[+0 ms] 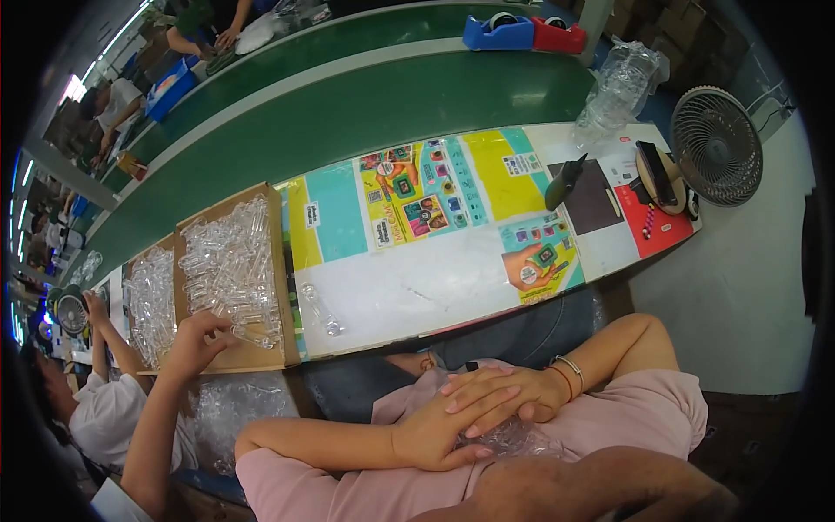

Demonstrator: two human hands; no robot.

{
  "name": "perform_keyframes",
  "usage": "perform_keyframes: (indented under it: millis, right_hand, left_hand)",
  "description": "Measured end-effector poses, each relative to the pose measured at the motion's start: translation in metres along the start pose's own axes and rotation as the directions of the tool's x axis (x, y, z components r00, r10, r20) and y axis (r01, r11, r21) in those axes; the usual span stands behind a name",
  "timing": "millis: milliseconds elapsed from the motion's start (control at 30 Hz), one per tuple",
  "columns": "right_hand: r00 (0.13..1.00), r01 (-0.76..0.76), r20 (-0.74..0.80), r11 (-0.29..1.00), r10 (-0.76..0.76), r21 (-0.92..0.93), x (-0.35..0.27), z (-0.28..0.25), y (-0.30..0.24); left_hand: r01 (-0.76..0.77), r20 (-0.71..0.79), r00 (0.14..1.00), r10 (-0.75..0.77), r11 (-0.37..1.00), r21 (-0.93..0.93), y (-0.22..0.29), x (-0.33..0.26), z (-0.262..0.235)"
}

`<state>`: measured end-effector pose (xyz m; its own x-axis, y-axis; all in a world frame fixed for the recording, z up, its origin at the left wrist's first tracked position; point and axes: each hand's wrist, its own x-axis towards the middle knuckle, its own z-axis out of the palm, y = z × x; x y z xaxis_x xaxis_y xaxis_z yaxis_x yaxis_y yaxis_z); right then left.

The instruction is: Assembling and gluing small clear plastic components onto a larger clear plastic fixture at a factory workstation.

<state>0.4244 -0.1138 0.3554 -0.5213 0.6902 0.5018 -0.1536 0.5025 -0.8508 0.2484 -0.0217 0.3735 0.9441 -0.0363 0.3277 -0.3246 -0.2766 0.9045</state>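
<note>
Moderate indoor light; strip lights (123,33) glow near ten o'clock. The clear plastic pieces (230,261) glint toward nine; the floor (748,435) dims at four. The green table (391,104) bows near twelve; black rims everything.

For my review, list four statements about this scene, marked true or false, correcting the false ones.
1. The bare left hand and bare right hand are folded together. True.
2. A co-worker's bare hand is at the brown cardboard tray of clear plastic pieces. True.
3. The blue plastic tape dispenser sits right of the red plastic one. False: the blue dispenser is left.
4. The right wrist is unadorned. False: it wears a silver-coloured bracelet.
</note>
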Motion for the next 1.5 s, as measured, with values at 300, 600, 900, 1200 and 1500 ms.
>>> perform_keyframes:
  millis: [300, 600, 900, 1200, 1500]
  right_hand:
    - [0.998, -0.050, -0.027, 0.997, 0.051, 0.062, 0.002, -0.001, 0.007]
    - [0.637, -0.325, -0.248, 0.546, 0.730, 0.772, 0.031, -0.026, 0.021]
    - [0.696, -0.268, -0.650, 0.950, 0.305, 0.158, 0.041, -0.056, 0.015]
    - [0.828, -0.355, -0.549, 0.651, -0.114, -0.671, 0.061, -0.029, -0.010]
    - [0.841, -0.333, -0.526, 0.650, -0.122, -0.683, 0.065, -0.023, -0.012]
  left_hand:
    - [0.097, -0.072, 0.992, -0.100, 0.994, -0.045, 0.004, -0.008, -0.003]
    - [0.142, -0.296, 0.739, -0.606, 0.569, -0.810, -0.041, -0.025, -0.010]
    - [-0.261, -0.497, 0.574, -0.651, 0.430, -0.864, -0.017, -0.023, -0.022]
    - [-0.505, -0.594, 0.692, -0.411, 0.313, -0.804, 0.005, -0.029, -0.014]
    - [-0.359, -0.698, 0.569, -0.434, 0.633, -0.686, 0.028, -0.027, -0.013]
